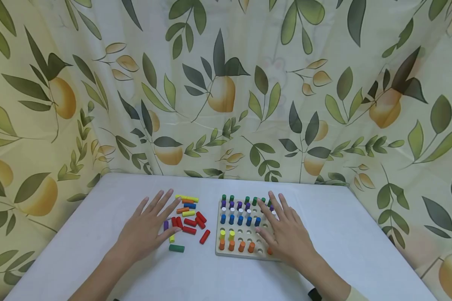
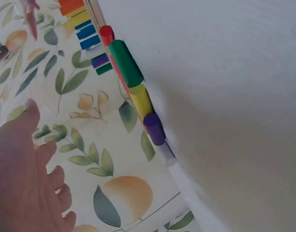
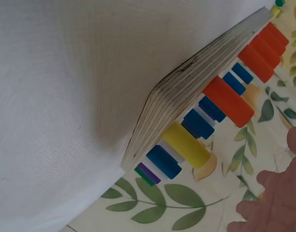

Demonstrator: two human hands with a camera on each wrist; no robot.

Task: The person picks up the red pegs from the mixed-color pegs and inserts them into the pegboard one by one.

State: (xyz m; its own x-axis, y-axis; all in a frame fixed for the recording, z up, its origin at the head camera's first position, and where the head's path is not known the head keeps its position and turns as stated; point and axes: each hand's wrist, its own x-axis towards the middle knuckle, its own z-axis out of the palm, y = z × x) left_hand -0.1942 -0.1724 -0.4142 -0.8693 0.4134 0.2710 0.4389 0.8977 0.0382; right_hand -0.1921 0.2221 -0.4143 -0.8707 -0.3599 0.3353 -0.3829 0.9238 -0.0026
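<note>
My left hand [image 1: 145, 232] is held with straight, spread fingers at the left of a scatter of loose wooden pegs, overlapping some in the head view. Among these lie several red pegs [image 1: 189, 230], a green peg [image 1: 176, 248] nearest the front, and yellow, orange, blue and purple ones. My right hand [image 1: 290, 234], fingers also extended, covers the right part of a pale wooden pegboard [image 1: 226, 253] in the head view. Rows of green, purple, white, blue [image 1: 240, 220], yellow [image 1: 231, 235] and orange pegs [image 1: 241, 246] stand upright in it. Neither hand grips anything.
The pegboard's layered edge [image 3: 186, 77] shows from the side in the right wrist view. A white cloth [image 1: 196, 276] covers the table. Behind it hangs a curtain [image 1: 226, 138] printed with leaves and fruit. Some board holes between the yellow and blue rows are bare.
</note>
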